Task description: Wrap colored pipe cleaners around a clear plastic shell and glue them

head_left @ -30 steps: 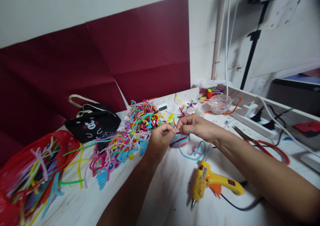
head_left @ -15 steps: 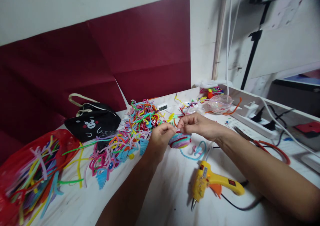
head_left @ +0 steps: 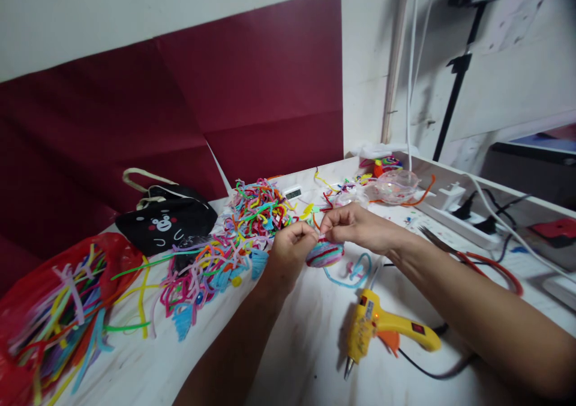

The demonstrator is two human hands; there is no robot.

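Observation:
A small rounded piece wound from striped pipe cleaners [head_left: 326,255], in pink, red and light blue, sits between my hands at the centre. My left hand [head_left: 293,249] is closed, thumb and forefinger pinching at the upper left of this piece. From the other side, my right hand [head_left: 350,225] pinches at its top, fingertips almost meeting those of the left. Which strand lies between the fingertips is hidden. Just below, a light-blue pipe cleaner [head_left: 346,285] curls on the table. A yellow glue gun [head_left: 369,325] lies below my right forearm, nozzle toward me, a small orange light glowing.
A heap of colourful pipe cleaners [head_left: 256,214] spreads left of my hands. Farther left are a red plastic bag [head_left: 121,256] of pipe cleaners and a black pouch [head_left: 166,220]. On the right lie pliers [head_left: 438,239], a power strip [head_left: 465,226] with cables, and a clear bowl [head_left: 396,187].
My left fingers have shifted slightly to the right, covering a little more of the striped piece, which has turned slightly. My right hand is nearly still.

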